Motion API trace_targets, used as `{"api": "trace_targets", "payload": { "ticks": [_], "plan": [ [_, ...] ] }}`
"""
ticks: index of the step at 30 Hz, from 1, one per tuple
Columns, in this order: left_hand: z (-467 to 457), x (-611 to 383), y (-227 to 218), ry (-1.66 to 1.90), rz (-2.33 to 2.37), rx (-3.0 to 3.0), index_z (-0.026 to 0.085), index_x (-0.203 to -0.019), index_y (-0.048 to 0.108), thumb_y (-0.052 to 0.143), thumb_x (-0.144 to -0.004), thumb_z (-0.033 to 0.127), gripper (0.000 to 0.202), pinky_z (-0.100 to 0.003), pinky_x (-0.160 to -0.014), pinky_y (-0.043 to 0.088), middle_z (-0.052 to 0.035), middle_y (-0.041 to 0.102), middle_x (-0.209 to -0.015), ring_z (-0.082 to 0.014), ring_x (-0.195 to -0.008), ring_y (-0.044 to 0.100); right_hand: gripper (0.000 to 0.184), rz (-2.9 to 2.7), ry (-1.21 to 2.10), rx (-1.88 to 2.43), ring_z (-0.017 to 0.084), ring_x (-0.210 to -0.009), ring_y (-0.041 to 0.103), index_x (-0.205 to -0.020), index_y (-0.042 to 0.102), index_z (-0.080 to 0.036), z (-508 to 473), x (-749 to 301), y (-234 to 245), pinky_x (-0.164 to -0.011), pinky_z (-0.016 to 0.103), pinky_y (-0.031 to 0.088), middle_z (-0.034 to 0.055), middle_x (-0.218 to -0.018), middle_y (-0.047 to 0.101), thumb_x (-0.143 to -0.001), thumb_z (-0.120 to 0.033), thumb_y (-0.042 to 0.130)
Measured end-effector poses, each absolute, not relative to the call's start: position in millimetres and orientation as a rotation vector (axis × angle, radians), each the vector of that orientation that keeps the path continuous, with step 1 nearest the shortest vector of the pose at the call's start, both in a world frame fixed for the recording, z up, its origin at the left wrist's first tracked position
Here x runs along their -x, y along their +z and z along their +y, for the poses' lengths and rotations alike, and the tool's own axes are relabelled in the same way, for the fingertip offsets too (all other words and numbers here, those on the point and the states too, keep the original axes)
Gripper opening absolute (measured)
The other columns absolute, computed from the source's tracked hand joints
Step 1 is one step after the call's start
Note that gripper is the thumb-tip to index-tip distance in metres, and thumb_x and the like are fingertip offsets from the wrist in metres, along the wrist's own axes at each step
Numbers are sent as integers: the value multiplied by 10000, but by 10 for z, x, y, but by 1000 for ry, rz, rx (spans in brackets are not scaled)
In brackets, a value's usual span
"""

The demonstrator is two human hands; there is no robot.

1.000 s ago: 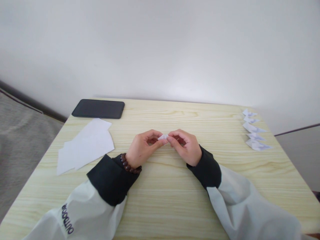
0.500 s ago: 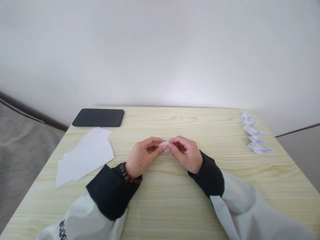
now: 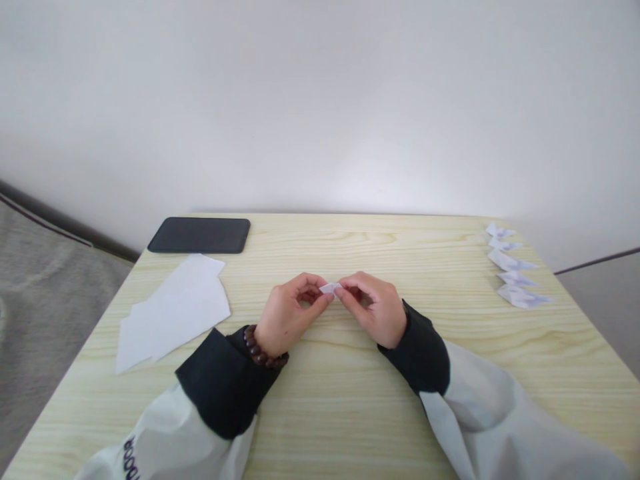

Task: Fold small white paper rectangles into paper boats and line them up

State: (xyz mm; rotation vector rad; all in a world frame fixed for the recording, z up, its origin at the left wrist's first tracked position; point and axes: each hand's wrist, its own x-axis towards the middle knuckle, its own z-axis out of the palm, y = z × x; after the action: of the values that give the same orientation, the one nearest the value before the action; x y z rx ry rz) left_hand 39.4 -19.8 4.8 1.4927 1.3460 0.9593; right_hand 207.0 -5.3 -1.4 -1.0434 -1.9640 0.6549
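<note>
A small piece of folded white paper (image 3: 330, 288) is pinched between my two hands over the middle of the table. My left hand (image 3: 293, 313) grips its left side between thumb and fingers; a brown bead bracelet circles that wrist. On the right side, the thumb and index finger of my right hand (image 3: 373, 305) close on the paper's edge. The fingertips cover part of the paper, so its full shape is hidden.
White paper sheets (image 3: 175, 313) lie overlapping at the left, below a dark phone (image 3: 200, 235). Several small folded paper figures (image 3: 523, 297) form a column along the right edge. The wooden table (image 3: 340, 413) meets a white wall (image 3: 320, 107) at the back.
Both hands keep their pinch on the folded paper, with only slight finger shifts. The whole view has moved a little, so things appear slightly further right.
</note>
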Motion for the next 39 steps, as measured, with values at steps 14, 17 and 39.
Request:
{"api": "trace_targets", "payload": {
  "ticks": [14, 17, 39],
  "plan": [
    [-186, -399, 104, 1042, 1306, -1550, 144, -819, 654, 628, -775, 304, 168, -240, -659, 512, -46, 681, -805, -152, -740, 632, 127, -1984, 694, 1048, 83, -513, 495, -755, 590, -168, -63, -2070, 2, -495, 198, 397, -3, -620, 581, -832, -257, 541],
    [-189, -393, 115, 993, 1303, -1554, 139, -790, 650, 615, -786, 300, 165, -245, -675, 501, -40, 676, -771, -145, -715, 623, 138, -2009, 685, 1027, 89, -539, 506, -763, 582, -172, -64, -2071, 2, -512, 203, 400, 5, -646, 591, -851, -259, 522],
    [-209, -405, 129, 944, 1216, -1520, 142, -764, 573, 554, -805, 290, 155, -242, -650, 462, -13, 623, -701, -124, -672, 586, 156, -1964, 824, 1028, 80, -508, 468, -744, 604, -165, -73, -2073, -5, -478, 199, 363, 1, -623, 585, -842, -263, 531]
  ]
}}
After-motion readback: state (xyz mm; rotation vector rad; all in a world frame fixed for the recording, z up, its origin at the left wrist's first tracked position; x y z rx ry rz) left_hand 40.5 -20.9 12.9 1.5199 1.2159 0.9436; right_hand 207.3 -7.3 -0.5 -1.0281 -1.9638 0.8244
